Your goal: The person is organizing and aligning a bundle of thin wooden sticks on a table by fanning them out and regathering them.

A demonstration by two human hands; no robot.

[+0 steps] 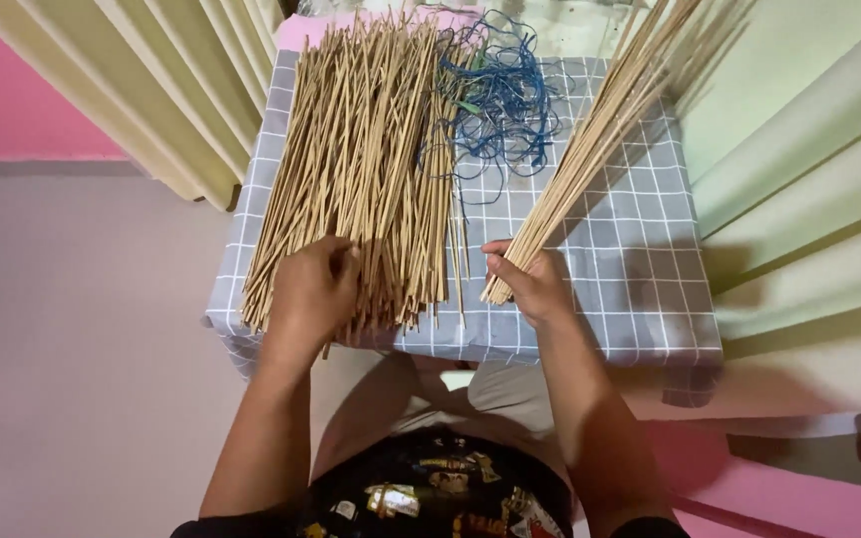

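loose pile of thin tan sticks [361,159] lies on the worktop [640,269] under a grey checked cloth, left hand [313,291] on its near end, fingers curled into the sticks, looks like picking a few out. right hand [535,284] has its grip closed round a bundle of sticks [600,130] fanning up and away. blue string tangle [500,100] sits between pile and bundle; likely a sorting step, next pick needs a clean pinch to separate single sticks.

Right hand [533,284] grips a stick bundle [590,149]; left hand [313,289] touches the stick pile [361,149].
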